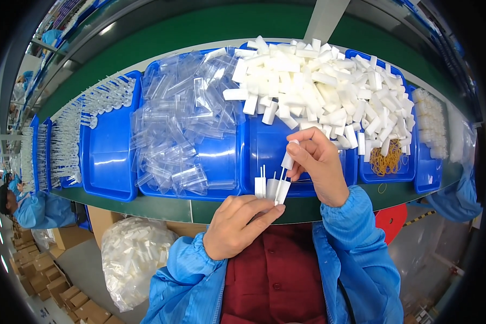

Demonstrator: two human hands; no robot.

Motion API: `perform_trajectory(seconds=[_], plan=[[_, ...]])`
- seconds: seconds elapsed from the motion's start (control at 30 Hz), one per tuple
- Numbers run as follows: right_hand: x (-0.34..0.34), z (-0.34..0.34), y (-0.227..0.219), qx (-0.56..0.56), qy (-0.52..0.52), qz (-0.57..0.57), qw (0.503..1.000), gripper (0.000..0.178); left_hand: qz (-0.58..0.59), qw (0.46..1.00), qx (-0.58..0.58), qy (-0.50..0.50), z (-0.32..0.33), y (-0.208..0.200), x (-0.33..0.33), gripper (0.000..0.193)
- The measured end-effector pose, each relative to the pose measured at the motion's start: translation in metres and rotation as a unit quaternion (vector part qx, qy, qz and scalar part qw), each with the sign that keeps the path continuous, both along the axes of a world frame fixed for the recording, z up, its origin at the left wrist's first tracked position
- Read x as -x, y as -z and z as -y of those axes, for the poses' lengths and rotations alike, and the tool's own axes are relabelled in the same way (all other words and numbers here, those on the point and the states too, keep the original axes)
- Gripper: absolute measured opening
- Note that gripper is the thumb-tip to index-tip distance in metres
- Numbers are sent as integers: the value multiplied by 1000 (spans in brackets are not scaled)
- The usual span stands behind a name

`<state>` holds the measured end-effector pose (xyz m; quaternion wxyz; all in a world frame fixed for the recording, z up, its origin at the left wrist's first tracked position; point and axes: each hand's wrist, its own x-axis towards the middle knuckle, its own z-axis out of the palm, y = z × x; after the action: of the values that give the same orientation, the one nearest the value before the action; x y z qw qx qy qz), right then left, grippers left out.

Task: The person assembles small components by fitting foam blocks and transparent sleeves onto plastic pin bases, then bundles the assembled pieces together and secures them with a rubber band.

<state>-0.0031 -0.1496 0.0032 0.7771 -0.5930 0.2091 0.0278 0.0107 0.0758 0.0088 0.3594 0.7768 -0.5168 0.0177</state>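
Note:
My right hand (322,164) pinches a small white foam block (288,157) between thumb and fingers, above the table's near edge. Thin pale rods (280,183) run down from it to another white block (282,193), which the fingertips of my left hand (241,224) grip from below. Beside that one, two more white pieces stand upright, the leftmost block (260,187) with thin rods jutting from its top. My left fingers are curled, and part of what they hold is hidden. Just beyond my hands lies a heap of loose white foam blocks (308,81).
Clear plastic sleeves (170,124) fill a blue tray (216,167) left of centre. Farther left, a blue tray (108,156) holds thin-stemmed clear parts (108,97). Yellow rubber bands (387,158) lie at right. A bag of white pieces (132,259) sits below left; a person (43,208) works beyond.

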Motion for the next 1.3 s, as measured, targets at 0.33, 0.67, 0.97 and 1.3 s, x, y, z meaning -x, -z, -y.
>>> perform_trajectory(seconds=[0.33,0.67,0.97,1.3], plan=[[5,-3,4,31,-40,7,999,20,9,1000,-10,9,1,-1,-2,40],[12,-20,-4,372,-97,213,898,7,21,996,69,-56,-1,17,-8,39],[33,-33,13,130,-38,189,973,11,31,992,102,-73,-3,14,-15,34],[44,28,8,509,79,76,854,19,27,995,84,-50,-6,17,-13,39]])
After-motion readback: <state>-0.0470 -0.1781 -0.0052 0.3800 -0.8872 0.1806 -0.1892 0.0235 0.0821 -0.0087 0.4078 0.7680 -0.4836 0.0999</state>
